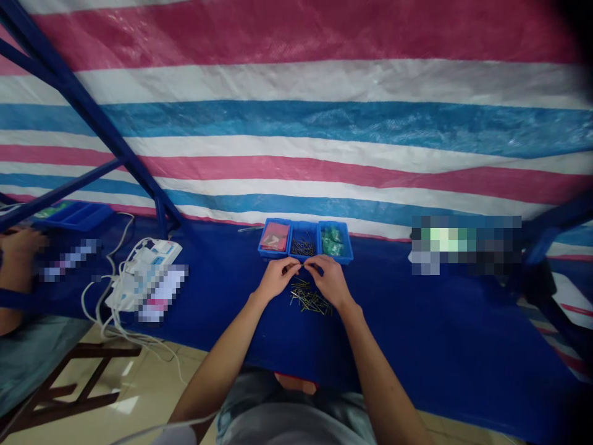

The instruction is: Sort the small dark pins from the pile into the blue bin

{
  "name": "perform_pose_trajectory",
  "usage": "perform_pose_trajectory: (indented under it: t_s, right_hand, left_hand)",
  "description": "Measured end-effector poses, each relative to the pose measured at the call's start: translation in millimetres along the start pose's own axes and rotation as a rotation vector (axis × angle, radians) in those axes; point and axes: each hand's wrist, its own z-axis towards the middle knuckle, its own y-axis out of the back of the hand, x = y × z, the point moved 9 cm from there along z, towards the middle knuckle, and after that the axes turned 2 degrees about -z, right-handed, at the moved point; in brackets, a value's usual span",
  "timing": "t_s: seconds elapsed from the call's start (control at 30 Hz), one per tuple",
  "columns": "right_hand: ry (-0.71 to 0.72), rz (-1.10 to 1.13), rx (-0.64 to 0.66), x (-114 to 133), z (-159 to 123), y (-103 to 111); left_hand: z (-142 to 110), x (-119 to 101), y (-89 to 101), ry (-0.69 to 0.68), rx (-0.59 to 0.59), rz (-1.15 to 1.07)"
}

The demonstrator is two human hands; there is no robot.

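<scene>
My left hand (pixel 277 277) and my right hand (pixel 327 279) meet just in front of the blue bins, fingertips pinched. A small thin metal piece spans the gap between them, both hands gripping its ends; its exact kind is too small to make out. Below the fingers, on the blue tabletop, lies a loose pile of thin brass-coloured metal pins or screws (pixel 311 300). The middle blue bin (pixel 304 227) holds similar, darker thin pieces (pixel 303 247). In the left bin is pink material with pale pieces (pixel 275 238), and the right bin contains green packets (pixel 332 242).
White power strips and cables (pixel 148 266) lie to the left, beside a blurred pale item. A blue metal frame post (pixel 106 136) slants at the left. Another person's hand (pixel 23 244) and a blue tray (pixel 86 215) are farther left. Striped sheeting (pixel 296 167) hangs behind.
</scene>
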Motion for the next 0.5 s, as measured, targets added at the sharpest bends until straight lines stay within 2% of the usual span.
perform_pose_trajectory:
  t_s: [0.17,0.5]
  right_hand:
    - [0.022,-0.015,-0.085,3.0,-14.3,-6.2]
    - [0.044,-0.057,-0.132,0.7,-23.5,-6.9]
  left_hand:
    - [-0.1,-1.2,-1.1,-0.006,0.012,0.025]
    - [-1.4,-6.2,-7.1,-0.036,0.067,0.083]
